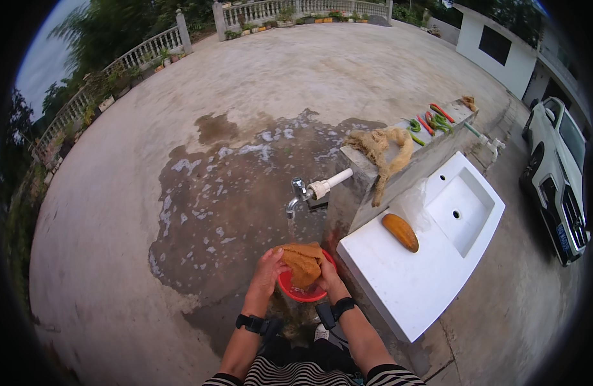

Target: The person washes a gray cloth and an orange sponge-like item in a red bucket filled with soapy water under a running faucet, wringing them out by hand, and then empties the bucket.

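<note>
A wet orange-brown cloth [302, 263] is held between my two hands above a red plastic basin [303, 295]. My left hand [268, 271] grips its left edge, while my right hand [329, 276] has hold of the right side, its fingers partly hidden by the cloth. Just beyond, a metal tap [296, 197] on a white pipe [339, 178] runs a thin stream of water down towards the cloth. Inside the basin, some water shows below the cloth.
Right of me lies a white sink slab [388, 280] bearing a ripe yellow-brown cucumber [400, 232] and a clear plastic bag [414, 205]. A concrete wall behind it carries a loofah-like fibre bundle [380, 149] and several peppers [433, 120]. Foamy wet concrete [219, 202] spreads ahead; a white car [559, 178] stands far right.
</note>
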Demonstrator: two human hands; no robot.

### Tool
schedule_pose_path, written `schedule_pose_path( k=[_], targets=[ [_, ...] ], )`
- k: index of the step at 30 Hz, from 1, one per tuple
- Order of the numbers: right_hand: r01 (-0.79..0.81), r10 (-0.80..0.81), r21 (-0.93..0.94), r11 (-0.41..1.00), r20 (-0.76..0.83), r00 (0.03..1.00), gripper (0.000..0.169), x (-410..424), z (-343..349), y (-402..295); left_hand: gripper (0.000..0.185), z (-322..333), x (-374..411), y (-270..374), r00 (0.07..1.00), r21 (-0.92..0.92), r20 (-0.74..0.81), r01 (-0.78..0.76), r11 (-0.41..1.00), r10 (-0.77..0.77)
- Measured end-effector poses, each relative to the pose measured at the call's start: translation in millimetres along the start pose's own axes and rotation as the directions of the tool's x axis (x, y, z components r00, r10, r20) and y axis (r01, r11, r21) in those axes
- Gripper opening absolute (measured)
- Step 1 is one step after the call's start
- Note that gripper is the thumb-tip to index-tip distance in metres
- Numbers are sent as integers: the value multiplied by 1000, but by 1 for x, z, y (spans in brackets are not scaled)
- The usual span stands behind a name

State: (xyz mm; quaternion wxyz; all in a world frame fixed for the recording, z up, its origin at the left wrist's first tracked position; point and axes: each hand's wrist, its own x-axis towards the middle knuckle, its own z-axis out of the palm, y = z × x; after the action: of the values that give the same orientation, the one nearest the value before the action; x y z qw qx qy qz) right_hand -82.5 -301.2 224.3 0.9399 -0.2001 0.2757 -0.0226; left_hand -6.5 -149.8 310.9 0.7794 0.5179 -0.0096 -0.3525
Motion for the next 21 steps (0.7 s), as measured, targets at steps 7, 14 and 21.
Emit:
schedule_pose_path(
  k=[7, 14, 21],
  targets=[
    [292, -289, -217, 932, 47, 956, 18, 25, 53, -17, 55, -55, 12, -42, 979, -255, -58, 177, 951, -197],
    [629, -543, -716, 304, 412, 732, 23, -44, 118, 1, 43, -23, 47, -30, 1000, -440, 3, 13, 898, -13],
    [426, -620, -831, -357, 552, 558, 22, 0, 95, -8, 35, -14, 65, -42, 959, -98, 150, -228, 969, 241]
  ],
)
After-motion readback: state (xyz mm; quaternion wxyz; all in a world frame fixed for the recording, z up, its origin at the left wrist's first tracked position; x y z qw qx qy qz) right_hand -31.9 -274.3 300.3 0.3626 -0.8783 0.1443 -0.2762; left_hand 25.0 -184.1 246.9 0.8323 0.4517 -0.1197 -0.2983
